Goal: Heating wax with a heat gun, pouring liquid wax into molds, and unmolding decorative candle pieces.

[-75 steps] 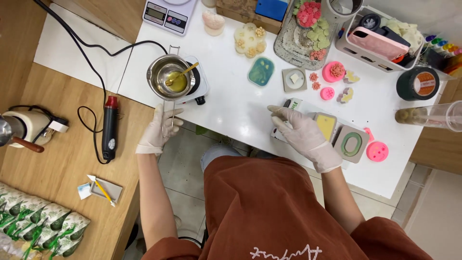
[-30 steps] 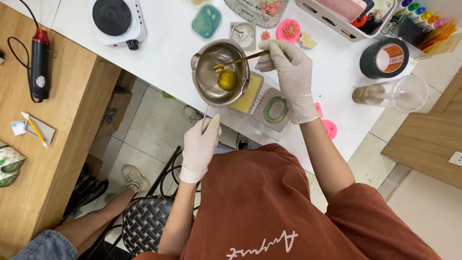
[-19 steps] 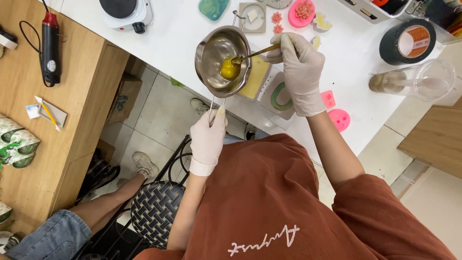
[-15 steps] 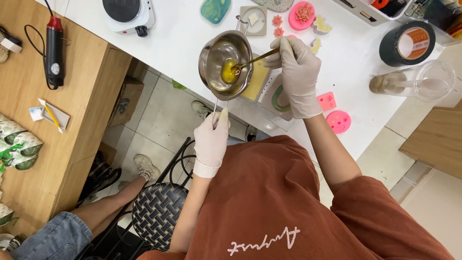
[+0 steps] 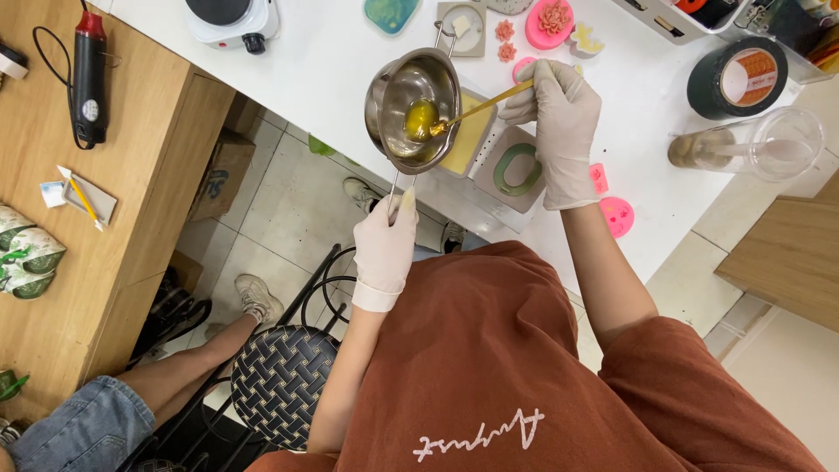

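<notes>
Lifted off the small hotplate since a couple of seconds ago, the steel melting pot now hangs in the air over the desk's near edge, tipped toward a rectangular mould of pale yellow wax just beside it. Closest to the camera, the left hand, gloved in white, is clenched round the pot's thin wire handle, gripping it from below. Up from there, the pot itself shows a pool of amber liquid in its bottom. The right hand, also gloved, pinches a gold-coloured spoon by its stem, the bowl of the spoon dipped into the liquid. Under that hand sits a grey mould with a green ring in it, touching the yellow one. Pink pieces lie to the right on the white desk. Further out, a clear measuring cup lies on its side, and a big roll of black tape stands beyond it. At the far edge, the white hotplate sits bare, with a teal mould and a pink flower mould along the same line. Off to the left, a heat gun rests on the wooden side table.
</notes>
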